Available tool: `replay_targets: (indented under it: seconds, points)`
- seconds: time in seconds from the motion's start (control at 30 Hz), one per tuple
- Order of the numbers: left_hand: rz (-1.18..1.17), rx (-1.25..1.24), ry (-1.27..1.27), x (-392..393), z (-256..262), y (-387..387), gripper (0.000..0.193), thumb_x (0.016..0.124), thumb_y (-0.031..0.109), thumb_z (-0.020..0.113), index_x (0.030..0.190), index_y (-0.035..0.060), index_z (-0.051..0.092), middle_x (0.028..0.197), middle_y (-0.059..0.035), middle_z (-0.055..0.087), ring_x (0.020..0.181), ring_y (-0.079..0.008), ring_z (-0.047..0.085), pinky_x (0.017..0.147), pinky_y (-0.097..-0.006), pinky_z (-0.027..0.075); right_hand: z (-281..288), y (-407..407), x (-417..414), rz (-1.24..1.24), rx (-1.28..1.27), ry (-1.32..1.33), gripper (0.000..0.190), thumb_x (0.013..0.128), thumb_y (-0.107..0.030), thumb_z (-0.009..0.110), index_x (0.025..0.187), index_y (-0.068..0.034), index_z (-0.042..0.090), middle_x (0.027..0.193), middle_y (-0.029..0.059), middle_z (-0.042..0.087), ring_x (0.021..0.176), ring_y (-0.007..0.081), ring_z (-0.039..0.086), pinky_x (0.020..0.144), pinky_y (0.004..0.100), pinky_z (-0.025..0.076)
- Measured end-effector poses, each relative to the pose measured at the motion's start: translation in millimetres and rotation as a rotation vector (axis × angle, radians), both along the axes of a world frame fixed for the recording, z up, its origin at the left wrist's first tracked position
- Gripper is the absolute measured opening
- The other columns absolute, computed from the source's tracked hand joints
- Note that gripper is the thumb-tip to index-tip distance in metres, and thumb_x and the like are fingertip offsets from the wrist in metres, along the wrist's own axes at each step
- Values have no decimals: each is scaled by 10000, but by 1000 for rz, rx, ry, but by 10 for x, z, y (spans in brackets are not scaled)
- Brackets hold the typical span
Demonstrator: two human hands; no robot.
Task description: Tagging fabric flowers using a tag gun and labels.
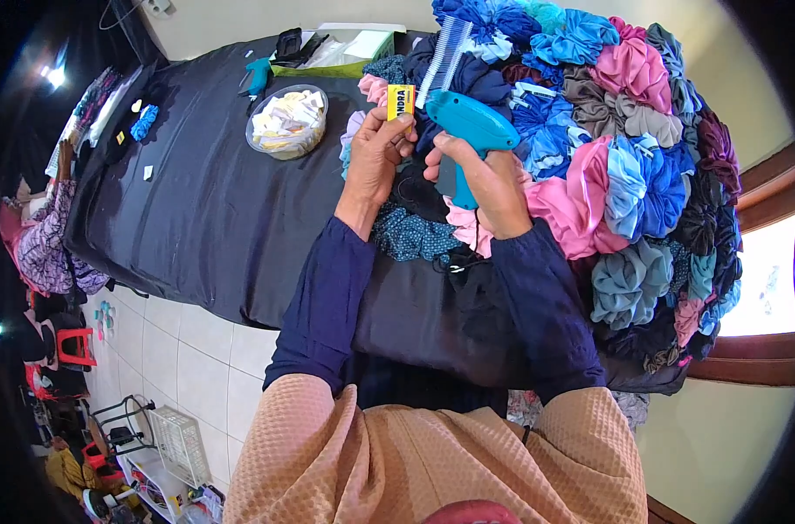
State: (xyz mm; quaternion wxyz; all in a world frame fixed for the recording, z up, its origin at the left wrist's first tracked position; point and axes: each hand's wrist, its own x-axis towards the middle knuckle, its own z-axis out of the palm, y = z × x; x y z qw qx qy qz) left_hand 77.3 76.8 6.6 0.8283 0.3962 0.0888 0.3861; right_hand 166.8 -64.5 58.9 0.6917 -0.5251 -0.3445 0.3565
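My left hand (375, 157) pinches a small yellow paper tag (400, 101) that bears writing. Beside it, my right hand (489, 180) grips a teal tagging gun (476, 124), its front end close to the tag. A comb-like strip of white plastic tag fasteners (445, 59) stands up from the gun. Both hands are over a large heap of fabric scrunchies (561, 157) in blue, pink, grey and black. Some scrunchies bear small white tags. Whether the gun's needle touches the yellow tag, I cannot tell.
A clear plastic tub of paper tags (287, 122) sits on the black-covered table (207, 196). Behind it are a green box (345, 59) and another teal tagging gun (258, 76). A blue scrunchie (144, 122) lies farther left. A person (53, 236) is at the table's left end.
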Motion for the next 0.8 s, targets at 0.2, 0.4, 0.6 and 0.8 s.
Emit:
replay_targets:
  seconds: [0.2,0.4,0.6,0.8]
  points:
    - [4,58,9,-28,16,-39,287,861,76,685,1124,54,573,879,-32,628,732,-99,587,587,-227,419,7,-3,4,-11,-10,-1,232,880,-190,647,1019,-9,609,810,84,659,675,156,667,561,245,510]
    - [0,75,10,-81,58,-69,352,874,67,667,1214,59,576,894,-22,630,745,-92,584,593,-223,420,-16,10,-7,-3,-12,0,241,880,-185,648,1033,-2,609,810,85,660,674,155,664,567,244,513]
    - [3,73,6,-78,79,-71,343,878,61,660,1213,62,585,920,-21,627,761,-90,580,601,-219,418,-5,-2,-14,-19,-7,-8,236,879,-181,650,1026,0,612,812,88,662,674,158,667,574,249,517]
    - [6,100,39,-84,89,-99,404,877,59,660,1271,73,569,948,-15,628,775,-89,574,615,-219,418,-10,-14,-15,-1,17,-5,235,880,-181,649,1026,-1,611,812,86,661,676,156,666,579,250,517]
